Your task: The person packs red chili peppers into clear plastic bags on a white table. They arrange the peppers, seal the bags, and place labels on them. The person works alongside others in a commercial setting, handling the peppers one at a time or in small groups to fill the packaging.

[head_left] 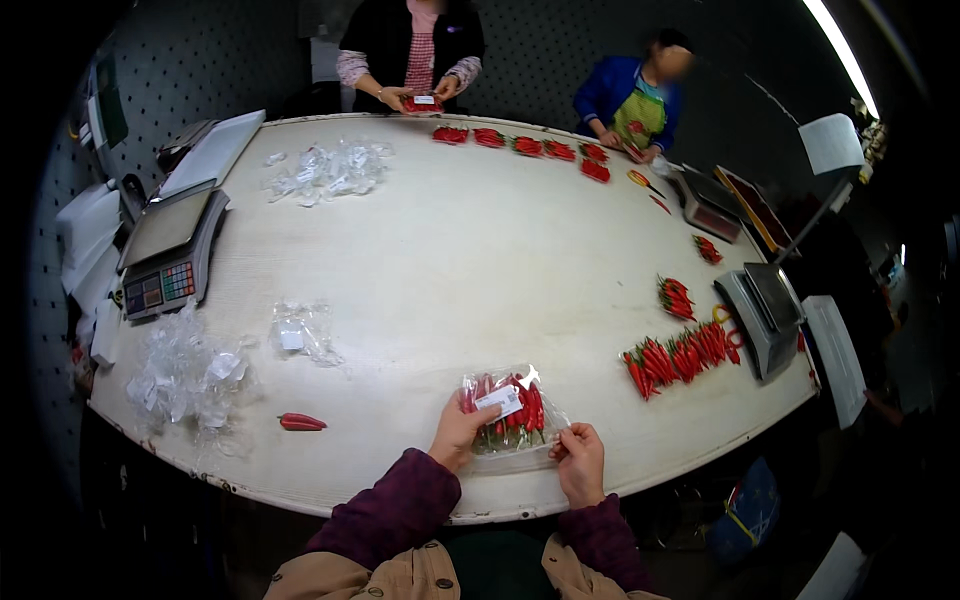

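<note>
A clear plastic bag of red chili peppers (pixel 522 425) with a white label (pixel 498 402) is held over the table's near edge. My left hand (pixel 462 430) grips the bag's left side, thumb on the label. At the lower right corner of the bag, my right hand (pixel 580 455) pinches the loose film between thumb and fingers. The peppers' green stems point towards me. Off to the left, a single red pepper (pixel 302 422) lies on the table. A row of loose chili peppers (pixel 683 357) lies to the right of my hands.
Crumpled clear bags (pixel 190 375) are heaped at the left, beside a scale (pixel 172 250). Another scale (pixel 765 315) stands at the right edge. A flat bag (pixel 303 332) lies left of centre. Across the white table (pixel 440 270), two people handle pepper packs near a row of bundles (pixel 527 146).
</note>
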The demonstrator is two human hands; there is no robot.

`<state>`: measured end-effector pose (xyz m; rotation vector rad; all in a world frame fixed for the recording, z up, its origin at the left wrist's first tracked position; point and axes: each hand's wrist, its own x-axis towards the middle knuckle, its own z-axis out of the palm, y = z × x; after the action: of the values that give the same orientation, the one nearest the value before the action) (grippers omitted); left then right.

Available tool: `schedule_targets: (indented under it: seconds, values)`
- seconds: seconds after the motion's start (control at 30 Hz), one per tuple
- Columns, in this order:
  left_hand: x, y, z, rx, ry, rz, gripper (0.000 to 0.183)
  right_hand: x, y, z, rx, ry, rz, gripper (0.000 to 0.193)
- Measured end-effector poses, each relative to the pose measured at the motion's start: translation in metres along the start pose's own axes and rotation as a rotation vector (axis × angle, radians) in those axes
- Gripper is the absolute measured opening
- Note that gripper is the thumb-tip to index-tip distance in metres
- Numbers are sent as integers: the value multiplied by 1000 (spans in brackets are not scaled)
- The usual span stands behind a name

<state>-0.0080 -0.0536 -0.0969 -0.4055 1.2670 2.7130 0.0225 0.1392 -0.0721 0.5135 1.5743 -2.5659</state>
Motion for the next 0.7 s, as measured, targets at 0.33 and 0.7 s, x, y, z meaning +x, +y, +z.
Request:
schedule_targets:
  seconds: [0.33,0.7]
  values:
    - [0,1,2,48,6,40,45,1,-9,2,67,-69,170,8]
    - [-5,11,9,0,-102,-115,42,0,-36,10,-103,-197,71,9]
